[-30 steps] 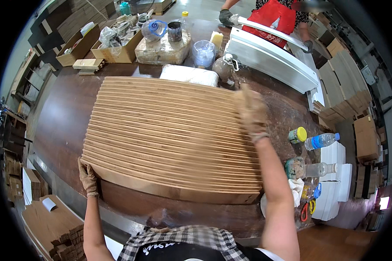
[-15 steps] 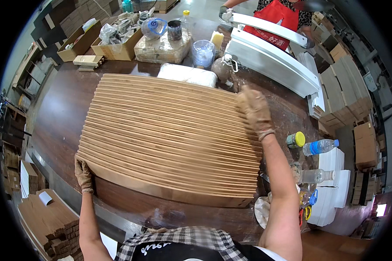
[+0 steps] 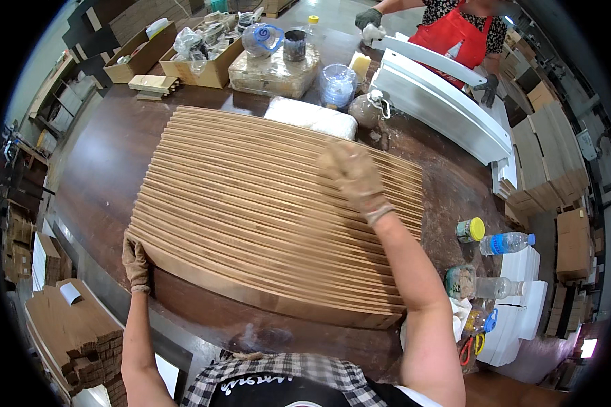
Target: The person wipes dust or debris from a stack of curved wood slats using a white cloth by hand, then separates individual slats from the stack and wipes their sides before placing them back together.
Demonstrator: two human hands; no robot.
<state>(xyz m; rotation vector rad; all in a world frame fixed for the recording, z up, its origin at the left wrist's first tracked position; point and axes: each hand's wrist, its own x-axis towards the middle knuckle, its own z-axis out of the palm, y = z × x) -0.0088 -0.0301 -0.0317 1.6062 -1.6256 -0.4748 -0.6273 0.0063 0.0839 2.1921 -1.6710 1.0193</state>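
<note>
A wide block of light brown wooden slats [image 3: 251, 203], lined up side by side with narrow grooves between them, lies on the dark brown table [image 3: 88, 169]. At its left front corner my left hand [image 3: 136, 261], in a tan work glove, is closed round the edge. My right hand [image 3: 353, 173], gloved alike, is over the slats' upper right part, palm down. Motion smears its fingers, and whether something is under them I cannot make out. The shadow of my right arm falls across the slats.
Behind the slats are a white packet [image 3: 310, 119], a round jug [image 3: 368, 110], plastic cups [image 3: 338, 87] and open cartons [image 3: 204, 64]. Bottles [image 3: 506, 243], a yellow-lidded jar [image 3: 470, 230] and scissors [image 3: 474, 347] lie right. A co-worker in a red apron [image 3: 448, 41] handles white boards [image 3: 441, 102].
My right hand has swept left across the slats from their right end. My left hand keeps to its corner. The whole view has shifted slightly.
</note>
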